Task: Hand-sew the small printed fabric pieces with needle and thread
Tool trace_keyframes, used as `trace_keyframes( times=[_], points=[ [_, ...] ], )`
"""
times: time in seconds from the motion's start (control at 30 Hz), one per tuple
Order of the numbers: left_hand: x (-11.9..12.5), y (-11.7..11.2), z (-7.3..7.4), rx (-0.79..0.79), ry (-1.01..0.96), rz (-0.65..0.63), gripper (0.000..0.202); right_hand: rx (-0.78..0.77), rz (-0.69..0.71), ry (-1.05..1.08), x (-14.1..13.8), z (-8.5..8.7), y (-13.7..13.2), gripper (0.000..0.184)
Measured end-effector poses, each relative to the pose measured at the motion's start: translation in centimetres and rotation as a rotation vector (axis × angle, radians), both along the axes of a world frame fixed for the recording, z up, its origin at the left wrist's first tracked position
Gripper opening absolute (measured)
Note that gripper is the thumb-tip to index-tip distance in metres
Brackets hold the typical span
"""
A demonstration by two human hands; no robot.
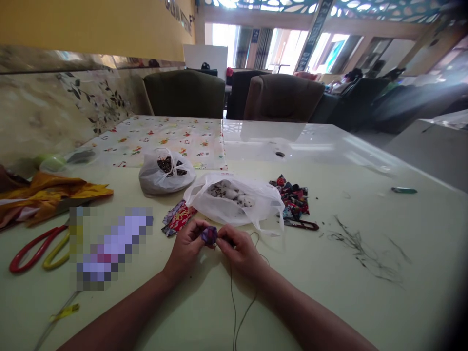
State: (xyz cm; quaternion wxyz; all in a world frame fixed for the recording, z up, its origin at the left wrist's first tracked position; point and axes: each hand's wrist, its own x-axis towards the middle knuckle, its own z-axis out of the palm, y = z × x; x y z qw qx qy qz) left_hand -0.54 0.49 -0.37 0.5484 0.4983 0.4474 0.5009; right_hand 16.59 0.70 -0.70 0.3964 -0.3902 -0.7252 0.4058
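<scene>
My left hand (pixel 187 246) and my right hand (pixel 238 248) meet over the pale table (pixel 329 292), near its front middle. Between their fingertips sits a small purple fabric puff (pixel 209 235), which the left fingers pinch. The right fingers are closed beside the puff, pinched on a dark thread (pixel 234 302) that trails down toward me between my forearms. Just beyond the hands lies a white plastic bag (pixel 234 197) holding white stuffing.
A second knotted bag (pixel 165 173) with dark bits sits further left. Patterned fabric scraps (pixel 292 197) and a small thread snip (pixel 302 224) lie right of the bags, another scrap (pixel 177 218) left. Red and yellow scissors (pixel 36 248), yellow cloth (pixel 47 195), loose threads (pixel 361 251).
</scene>
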Motion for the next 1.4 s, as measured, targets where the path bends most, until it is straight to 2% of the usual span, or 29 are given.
trace_keyframes(
  times=[0.1,0.23,0.43,0.6,0.67,0.73,0.83,0.9,1.0,1.1,1.27,1.4],
  points=[
    [0.0,-0.2,-0.1,0.01,0.033,-0.005,0.027,-0.003,0.018,-0.005,0.0,0.3,-0.2,0.011],
    [0.0,-0.4,-0.2,0.054,0.06,0.08,0.027,-0.022,0.028,0.012,-0.1,0.7,-0.3,0.012],
    [0.4,-0.5,-0.1,0.005,0.016,0.116,0.021,-0.169,-0.057,0.136,-0.2,0.8,-0.2,0.017],
    [0.2,-0.6,-0.4,0.078,0.079,0.097,0.025,-0.385,0.001,0.285,-0.4,0.3,-0.2,0.024],
    [0.0,-0.5,-0.5,0.099,0.128,0.077,0.024,-0.428,0.009,0.301,-0.4,0.2,-0.1,0.025],
    [-0.2,-0.4,-0.5,0.094,0.13,0.05,0.021,-0.379,-0.039,0.281,-0.3,0.1,0.0,0.025],
    [-0.5,-0.2,-0.3,0.049,0.04,0.03,0.014,-0.176,-0.126,0.155,0.1,0.2,0.4,0.02],
    [-0.6,0.0,-0.2,0.013,-0.009,0.044,0.018,-0.076,-0.132,0.061,0.3,0.2,0.5,0.017],
    [-0.6,0.1,-0.2,-0.057,0.036,-0.01,0.03,-0.029,-0.08,-0.004,0.3,0.3,0.4,0.016],
    [-0.4,0.0,0.0,-0.087,0.102,-0.048,0.028,-0.035,-0.045,-0.019,0.3,0.4,0.2,0.013],
    [-0.2,-0.2,0.5,0.024,0.156,0.028,0.023,-0.061,-0.204,0.059,0.7,0.6,0.2,0.016],
    [-0.4,-0.1,0.2,0.17,0.288,0.043,0.017,0.144,-0.203,0.008,0.7,1.1,0.3,0.018]
  ],
)
